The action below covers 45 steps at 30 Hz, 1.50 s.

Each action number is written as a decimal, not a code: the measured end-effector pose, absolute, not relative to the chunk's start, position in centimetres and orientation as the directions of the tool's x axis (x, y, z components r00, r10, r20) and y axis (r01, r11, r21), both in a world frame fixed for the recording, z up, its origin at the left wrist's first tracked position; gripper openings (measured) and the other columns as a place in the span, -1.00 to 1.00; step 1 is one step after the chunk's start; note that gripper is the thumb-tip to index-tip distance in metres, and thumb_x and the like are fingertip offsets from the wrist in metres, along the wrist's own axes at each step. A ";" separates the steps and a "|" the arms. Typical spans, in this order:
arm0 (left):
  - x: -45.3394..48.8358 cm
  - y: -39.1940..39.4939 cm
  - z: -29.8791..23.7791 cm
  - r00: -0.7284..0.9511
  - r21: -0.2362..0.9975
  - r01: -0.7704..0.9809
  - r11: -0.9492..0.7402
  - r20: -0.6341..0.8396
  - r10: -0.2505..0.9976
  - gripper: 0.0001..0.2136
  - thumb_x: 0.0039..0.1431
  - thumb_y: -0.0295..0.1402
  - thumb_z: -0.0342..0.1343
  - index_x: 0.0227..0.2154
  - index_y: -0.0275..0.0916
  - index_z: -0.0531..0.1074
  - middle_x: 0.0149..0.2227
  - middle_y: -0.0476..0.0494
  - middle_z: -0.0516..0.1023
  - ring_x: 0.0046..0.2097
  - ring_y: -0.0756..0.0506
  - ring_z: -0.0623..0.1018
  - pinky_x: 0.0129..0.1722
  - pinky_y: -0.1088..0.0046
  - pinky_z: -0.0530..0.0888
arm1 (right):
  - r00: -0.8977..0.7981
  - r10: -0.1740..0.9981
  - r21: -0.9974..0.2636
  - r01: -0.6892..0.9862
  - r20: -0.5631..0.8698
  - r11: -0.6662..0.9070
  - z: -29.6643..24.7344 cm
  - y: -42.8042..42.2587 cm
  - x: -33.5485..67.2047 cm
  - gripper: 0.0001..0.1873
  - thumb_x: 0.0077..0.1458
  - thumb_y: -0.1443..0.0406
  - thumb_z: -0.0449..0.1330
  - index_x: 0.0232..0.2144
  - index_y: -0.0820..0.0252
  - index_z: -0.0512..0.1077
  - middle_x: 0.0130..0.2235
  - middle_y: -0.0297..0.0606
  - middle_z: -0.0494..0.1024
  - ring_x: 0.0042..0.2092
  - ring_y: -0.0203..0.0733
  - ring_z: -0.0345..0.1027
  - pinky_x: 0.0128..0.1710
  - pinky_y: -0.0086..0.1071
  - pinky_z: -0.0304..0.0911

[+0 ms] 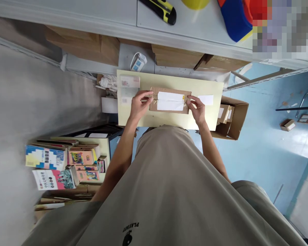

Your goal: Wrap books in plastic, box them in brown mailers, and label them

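Note:
A flat brown cardboard box (154, 107) lies on the pale yellow tabletop (133, 118) in front of my body. A white label (170, 101) covers much of its top, with a thin seam running lengthwise across it. At the box's left end, the thumb and fingers of my left hand (141, 103) grip the edge near the seam. My right hand (198, 108) pinches the opposite end in the same way, fingers bent. Whether the fingers hold a flap or clear tape there is too small to tell. Just right of that hand is a white slip of paper (205, 99).
An open carton (240, 118) with small boxes inside stands at the table's right. Books (82, 158) are stacked at the lower left. The grey shelf (92, 13) above bears a yellow-black utility knife (162, 10) and a blue tape dispenser (231, 20). A power strip (138, 63) lies behind the table.

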State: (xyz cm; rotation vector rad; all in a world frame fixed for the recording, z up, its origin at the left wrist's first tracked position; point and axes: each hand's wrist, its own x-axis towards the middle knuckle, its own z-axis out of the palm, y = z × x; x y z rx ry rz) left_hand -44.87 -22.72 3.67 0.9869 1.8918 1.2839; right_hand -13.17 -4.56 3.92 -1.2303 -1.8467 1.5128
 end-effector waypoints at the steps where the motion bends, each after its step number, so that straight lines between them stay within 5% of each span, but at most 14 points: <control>1: -45.1 -22.6 3.9 -0.516 0.943 0.235 0.237 -0.086 0.852 -0.51 0.48 0.15 0.37 0.18 -0.12 0.74 0.26 -0.28 0.73 0.15 -0.25 0.78 0.18 0.22 0.78 | -0.504 0.847 -0.939 0.344 -0.169 0.017 4.2 -4.5 -13.3 -0.46 0.41 -0.26 0.40 0.20 -0.18 0.74 0.33 -0.16 0.73 0.37 0.21 0.61 0.40 0.23 0.63; 11: -43.7 -22.6 0.0 -0.565 0.945 0.075 0.319 -0.223 0.794 -0.54 0.36 0.10 0.43 0.05 -0.17 0.77 0.20 -0.35 0.80 0.15 -0.28 0.81 0.26 0.08 0.77 | -0.480 0.850 -0.937 0.345 -0.219 -0.047 2.3 -4.9 -13.7 -0.29 0.23 -0.45 0.42 0.07 -0.14 0.77 0.25 -0.12 0.78 0.36 0.22 0.60 0.50 0.30 0.53; 32: -41.8 -24.7 -0.4 -0.779 0.922 0.131 0.363 -0.131 0.613 -0.42 0.43 0.31 0.36 0.01 -0.16 0.77 0.13 -0.30 0.86 0.01 -0.20 0.83 0.04 0.32 0.76 | -0.634 0.763 -0.937 0.329 -0.126 0.119 -2.2 -4.6 -14.8 -0.44 0.50 -0.21 0.31 0.24 -0.04 0.70 0.32 0.00 0.68 0.34 0.18 0.62 0.44 0.21 0.58; 45: -38.7 -37.1 -0.7 -0.696 0.951 0.113 0.287 -0.130 0.706 -0.53 0.43 0.14 0.38 0.03 -0.17 0.76 0.14 -0.33 0.85 0.03 -0.22 0.82 0.13 0.25 0.75 | -0.559 0.814 -0.927 0.368 -0.158 0.073 0.1 -19.3 -10.1 -0.27 0.39 -0.36 0.32 0.21 0.01 0.71 0.34 0.05 0.71 0.30 0.15 0.65 0.34 0.12 0.67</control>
